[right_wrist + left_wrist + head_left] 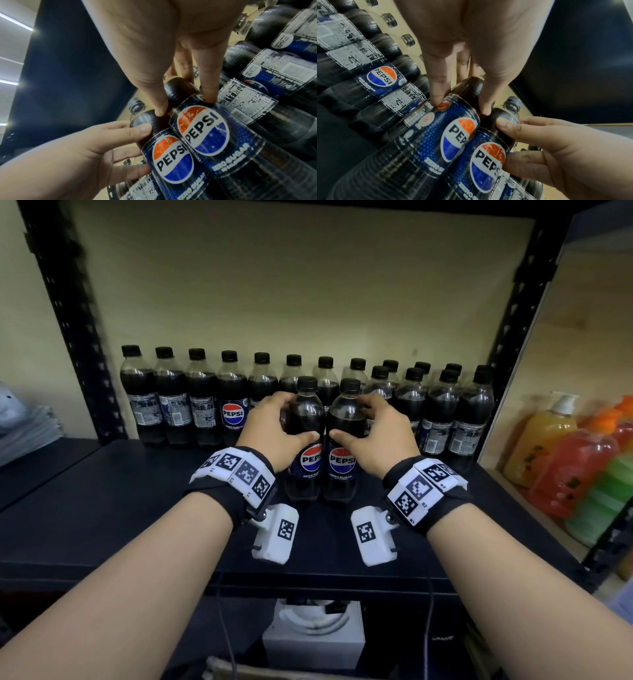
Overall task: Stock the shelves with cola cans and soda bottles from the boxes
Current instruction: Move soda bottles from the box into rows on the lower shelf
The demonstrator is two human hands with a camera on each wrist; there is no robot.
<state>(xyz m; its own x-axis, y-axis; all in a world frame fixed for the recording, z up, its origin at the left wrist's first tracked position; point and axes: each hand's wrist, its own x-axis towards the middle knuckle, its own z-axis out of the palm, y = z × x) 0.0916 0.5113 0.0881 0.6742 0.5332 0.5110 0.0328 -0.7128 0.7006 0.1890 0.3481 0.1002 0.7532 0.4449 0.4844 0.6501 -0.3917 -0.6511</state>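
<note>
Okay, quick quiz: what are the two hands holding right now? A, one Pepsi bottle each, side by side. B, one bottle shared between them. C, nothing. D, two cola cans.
A: the left hand grips one Pepsi bottle and the right hand grips another, standing side by side on the shelf.

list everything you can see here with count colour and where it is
held plastic Pepsi bottles: two, dark cola, black caps, upright side by side at mid-shelf, logos forward
stocked Pepsi bottles: over a dozen, dark, black caps, along the back of the shelf, doubled up at right
black metal shelf: one, under the bottles
soap pump bottles: several, orange, red, green, neighbouring unit at right
white box: one, below the shelf
wrist bands with tags: two, black and white, on the wrists
hands: left hand grips the left bottle, right hand grips the right bottle
</note>
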